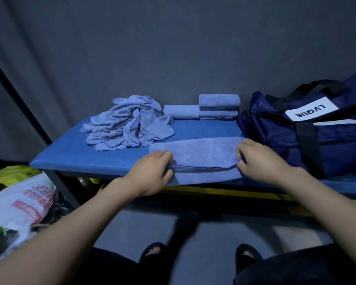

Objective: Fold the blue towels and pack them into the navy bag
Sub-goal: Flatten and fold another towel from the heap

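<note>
A blue towel (201, 155) lies spread on the blue table (70, 159) near its front edge, its near part doubled over. My left hand (152, 171) pinches the folded layer's left corner. My right hand (257, 159) pinches its right corner. A heap of unfolded blue towels (127, 124) sits behind at the left. Folded towels lie at the back: a single folded towel (181, 111) and a short stack (219, 106) beside it. The navy bag (296, 134) with black straps and a white label stands at the table's right end.
A dark curtain hangs behind the table. Plastic bags (19, 202), white and yellow, are piled on the floor at the left. A black frame bar slants down the left side. My feet in dark sandals show on the grey floor below.
</note>
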